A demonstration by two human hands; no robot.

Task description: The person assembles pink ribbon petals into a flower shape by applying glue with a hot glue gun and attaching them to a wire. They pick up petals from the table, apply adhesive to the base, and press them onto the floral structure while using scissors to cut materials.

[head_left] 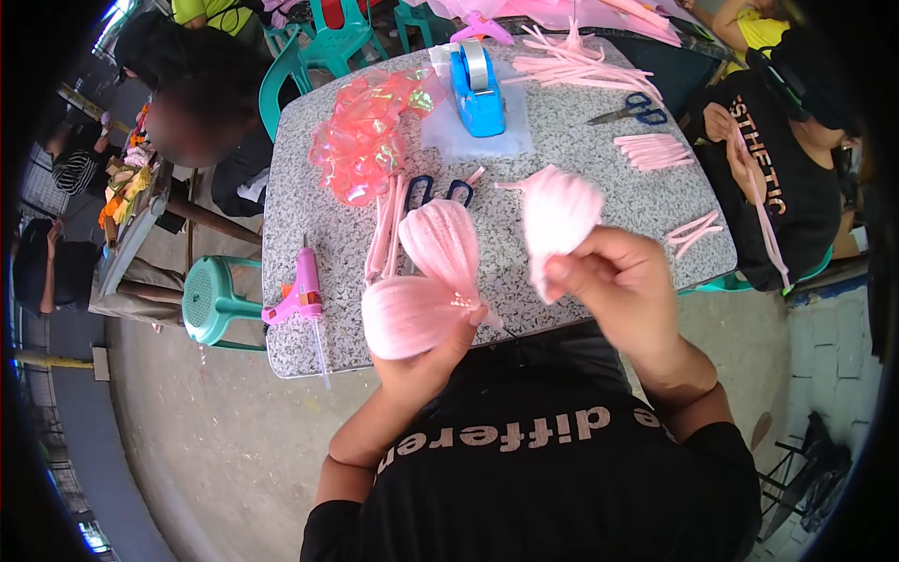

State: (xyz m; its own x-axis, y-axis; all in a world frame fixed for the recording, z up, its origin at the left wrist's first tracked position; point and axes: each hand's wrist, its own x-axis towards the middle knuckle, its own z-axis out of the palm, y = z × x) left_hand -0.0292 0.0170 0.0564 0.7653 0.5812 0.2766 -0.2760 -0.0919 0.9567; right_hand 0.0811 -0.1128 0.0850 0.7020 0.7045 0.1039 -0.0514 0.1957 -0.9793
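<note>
My left hand (426, 365) is closed on a piece made of two plump pink chenille petals (403, 317), gripping it near the pinched end where they join. To its right, my right hand (627, 281) pinches a single pink chenille petal (562, 208) by its lower tip. The single petal is held apart from the joined pair, above the near part of the speckled table (581, 318). Behind the joined petals lie dark-handled scissors (419, 192), partly hidden, and several long pink chenille stems (382, 234).
A pink glue gun (304, 292) lies at the table's left edge. Farther back are crinkled iridescent film (361, 140), a blue tape dispenser (482, 103), more scissors (641, 110) and bundled stems (651, 150). At right, another person's hands (740, 155) hold stems. A green stool (211, 295) stands left.
</note>
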